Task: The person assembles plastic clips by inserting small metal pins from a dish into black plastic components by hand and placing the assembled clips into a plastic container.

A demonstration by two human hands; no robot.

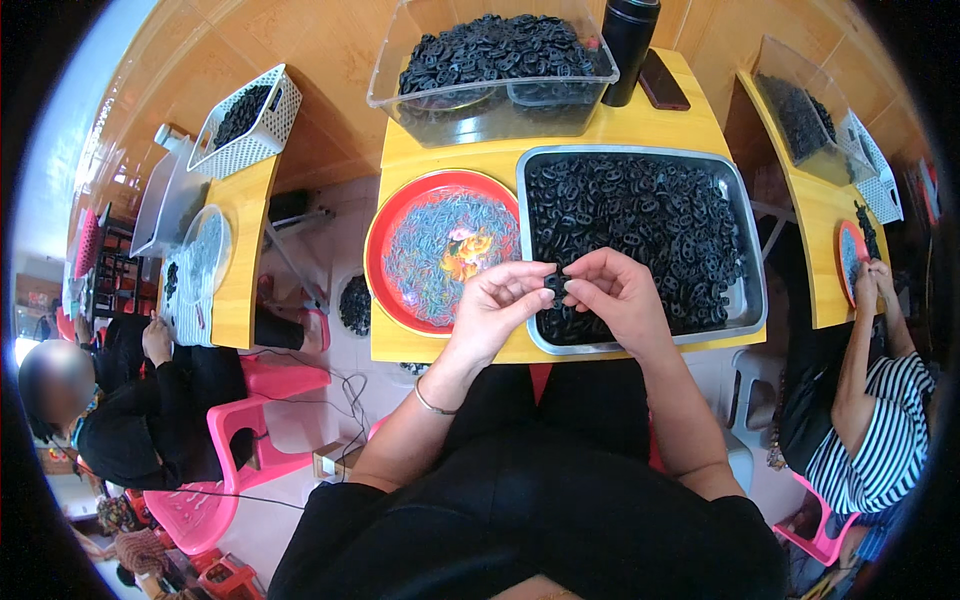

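Note:
Between the fingertips of my left hand (pixel 503 300) and my right hand (pixel 617 298) is a small black plastic piece (pixel 556 289). Both hands pinch it, thumbs against index fingers, over the near left part of a metal tray (pixel 640 346). Many flat black plastic pieces (pixel 630 200) with holes fill the tray; some bare metal shows at its right side. Left of it, partly behind my left hand, a red round tray (pixel 378 250) holds a heap of thin greyish metal pins (pixel 430 250) over a flower print. Fine details of the held piece are too small to tell.
At the table's back stands a clear plastic bin (pixel 480 128) of black pieces. A black flask (pixel 628 50) and a phone (pixel 663 82) are beside it. People work at yellow tables (pixel 232 290) on both sides. Pink chairs (pixel 225 440) and cables lie to the left.

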